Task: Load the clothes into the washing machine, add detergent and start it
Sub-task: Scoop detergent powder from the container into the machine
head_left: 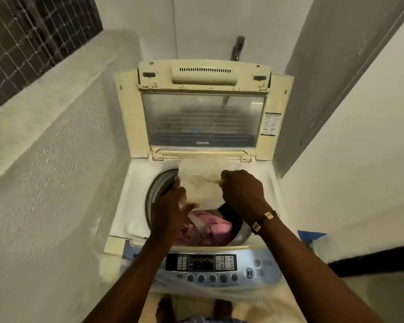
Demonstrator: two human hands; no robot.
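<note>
A cream top-loading washing machine [135,173] stands in front of me with its lid [203,117] raised upright. Pink clothes [210,229] and a dark garment [231,215] lie in the drum. Above the drum opening I hold a translucent white container [201,180], blurred, tipped toward me. My left hand [170,206] supports its lower left side with the fingers spread. My right hand [241,194] is closed at its right rim, possibly on something small inside; I cannot tell what.
The control panel [201,264] with a row of round buttons faces me at the front. A rough grey ledge [56,136] runs along the left and a white wall [359,148] along the right. A tap [238,46] sticks out behind the lid.
</note>
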